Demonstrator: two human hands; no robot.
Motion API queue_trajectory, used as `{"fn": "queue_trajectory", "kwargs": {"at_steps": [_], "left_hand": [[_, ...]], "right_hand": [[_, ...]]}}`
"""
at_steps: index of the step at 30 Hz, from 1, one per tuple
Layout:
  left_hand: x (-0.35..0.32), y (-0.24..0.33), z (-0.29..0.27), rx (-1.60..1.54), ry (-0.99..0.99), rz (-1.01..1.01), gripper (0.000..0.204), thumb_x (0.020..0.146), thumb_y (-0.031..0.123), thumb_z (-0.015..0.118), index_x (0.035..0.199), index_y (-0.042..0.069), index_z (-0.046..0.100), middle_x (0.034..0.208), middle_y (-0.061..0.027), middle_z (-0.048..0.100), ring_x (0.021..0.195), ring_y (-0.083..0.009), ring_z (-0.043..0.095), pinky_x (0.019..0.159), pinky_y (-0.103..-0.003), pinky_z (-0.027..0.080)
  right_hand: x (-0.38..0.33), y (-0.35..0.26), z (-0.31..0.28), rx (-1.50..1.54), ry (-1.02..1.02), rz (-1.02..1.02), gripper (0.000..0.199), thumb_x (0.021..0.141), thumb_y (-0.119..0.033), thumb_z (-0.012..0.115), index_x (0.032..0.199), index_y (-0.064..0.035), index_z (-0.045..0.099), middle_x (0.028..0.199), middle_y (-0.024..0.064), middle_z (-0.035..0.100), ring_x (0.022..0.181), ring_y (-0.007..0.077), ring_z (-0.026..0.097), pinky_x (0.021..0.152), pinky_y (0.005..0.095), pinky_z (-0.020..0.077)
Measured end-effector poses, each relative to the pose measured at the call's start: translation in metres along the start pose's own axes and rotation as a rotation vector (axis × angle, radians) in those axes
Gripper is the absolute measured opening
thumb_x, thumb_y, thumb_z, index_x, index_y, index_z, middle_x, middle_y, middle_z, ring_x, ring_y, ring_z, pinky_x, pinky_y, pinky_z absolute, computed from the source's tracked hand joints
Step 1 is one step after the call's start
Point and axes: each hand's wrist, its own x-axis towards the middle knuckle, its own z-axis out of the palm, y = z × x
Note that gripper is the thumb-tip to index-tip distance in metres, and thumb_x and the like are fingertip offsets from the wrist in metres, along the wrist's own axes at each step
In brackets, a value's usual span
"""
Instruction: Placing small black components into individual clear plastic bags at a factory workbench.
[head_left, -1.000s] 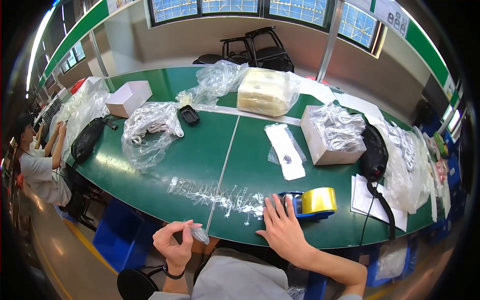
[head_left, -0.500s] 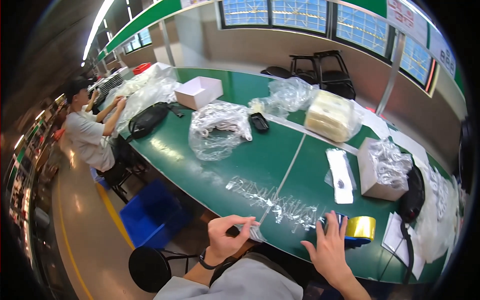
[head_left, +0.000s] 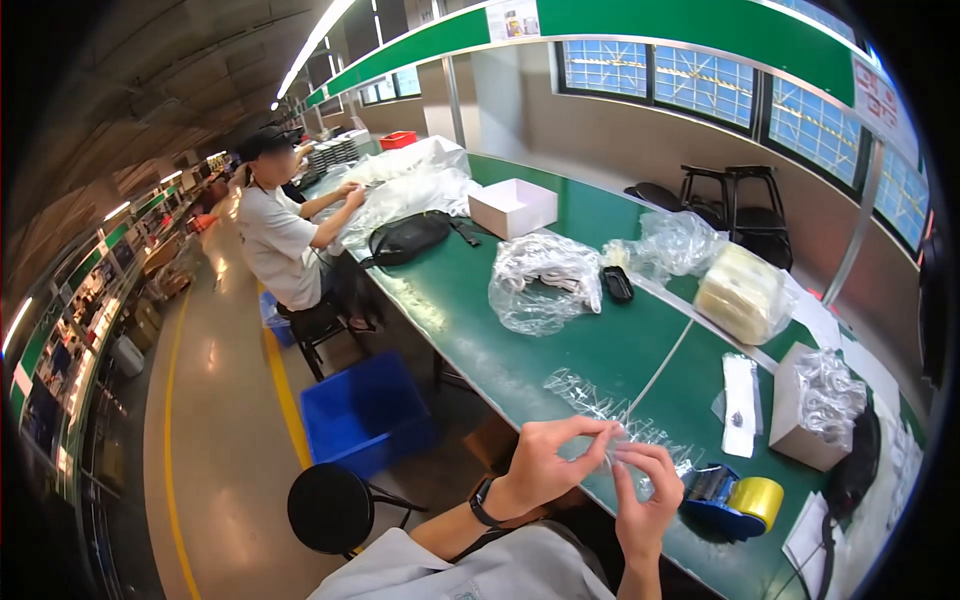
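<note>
Meeting now: right hand (head_left: 645,495) off table, joining left hand (head_left: 545,462) on clear bag (head_left: 618,447).

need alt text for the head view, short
Both hands, left hand and right hand, pinch a small clear plastic bag over a long green table. A blue tape dispenser sits beside them; another person works farther along.
</note>
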Motion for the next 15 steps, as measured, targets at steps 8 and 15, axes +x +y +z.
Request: {"fn": "queue_trajectory", "kwargs": {"at_steps": [8, 15], "left_hand": [[0.002, 0.01, -0.011, 0.005, 0.003, -0.05, 0.012, 0.092, 0.006, 0.064, 0.096, 0.0, 0.074, 0.094, -0.0099, 0.077, 0.084, -0.0154, 0.075, 0.076, -0.025, 0.058], [-0.003, -0.004, -0.015, -0.166, -0.095, -0.191, 0.015, 0.096, 0.007, 0.06, 0.098, -0.002, 0.073, 0.094, -0.0087, 0.077, 0.085, -0.0134, 0.074, 0.078, -0.024, 0.057]], "right_hand": [[0.012, 0.004, 0.005, 0.049, 0.128, -0.063, 0.011, 0.077, 0.003, 0.076, 0.086, -0.0012, 0.071, 0.085, 0.0109, 0.07, 0.077, 0.0205, 0.067, 0.072, 0.0289, 0.051], [0.023, 0.0, -0.001, 0.035, 0.099, -0.045, 0.013, 0.073, 0.004, 0.077, 0.081, 0.0001, 0.067, 0.08, 0.0098, 0.067, 0.074, 0.0196, 0.065, 0.07, 0.028, 0.0487]]}}
